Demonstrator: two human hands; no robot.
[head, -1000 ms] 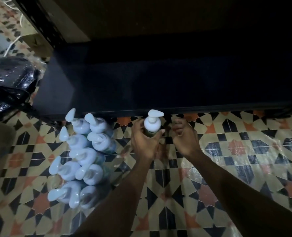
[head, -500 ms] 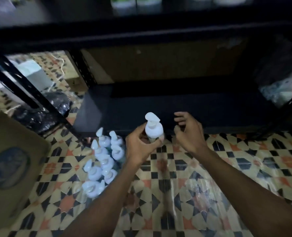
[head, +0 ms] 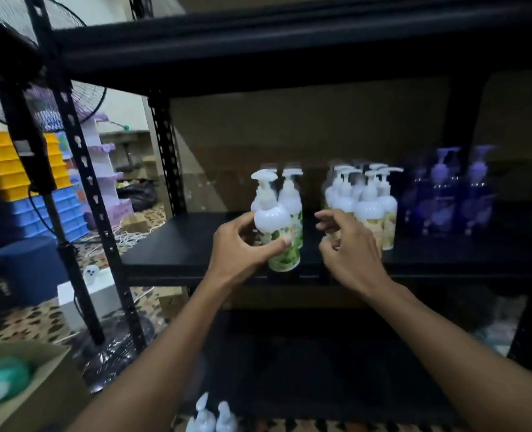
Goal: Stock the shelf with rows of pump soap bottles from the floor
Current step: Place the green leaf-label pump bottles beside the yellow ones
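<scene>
Grip: left hand (head: pixel 243 249) round white green-labelled pump bottle (head: pixel 278 236), now lifted from floor (head: pixel 18 322) to black shelf (head: pixel 177 244), placement next; right hand (head: pixel 349 247) loose, empty.

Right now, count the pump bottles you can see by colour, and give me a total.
Green-label bottles: at least 2, one in the left hand
Cream-label bottles: at least 5, blurred
Purple bottles: at least 2, blurred
Floor bottles, labels hidden: 2
Total: at least 11
</scene>
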